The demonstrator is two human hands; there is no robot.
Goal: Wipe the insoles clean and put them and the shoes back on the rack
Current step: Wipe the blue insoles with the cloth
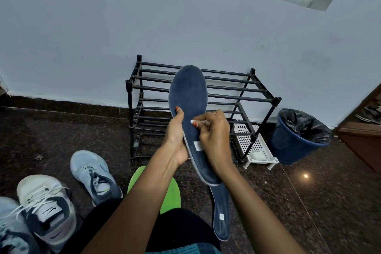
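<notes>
My left hand point(175, 136) grips a dark blue insole point(189, 93) by its left edge and holds it upright in front of the black shoe rack point(237, 88). My right hand point(214, 130) pinches a small white wipe point(203, 122) against the insole's middle. A second blue insole point(221, 212) lies on the dark floor below my right forearm. A bright green insole point(172, 194) lies beside it, partly hidden by my left arm. A light blue sneaker point(92, 175) and a white sneaker point(45, 206) stand on the floor at lower left. The rack's shelves hold nothing.
A blue bin point(288, 146) lined with a black bag stands right of the rack. A small white perforated stand point(255, 150) with a white bar sits between them. Another pale shoe point(10, 231) shows at the bottom left corner. A wooden door frame point(362, 136) is at far right.
</notes>
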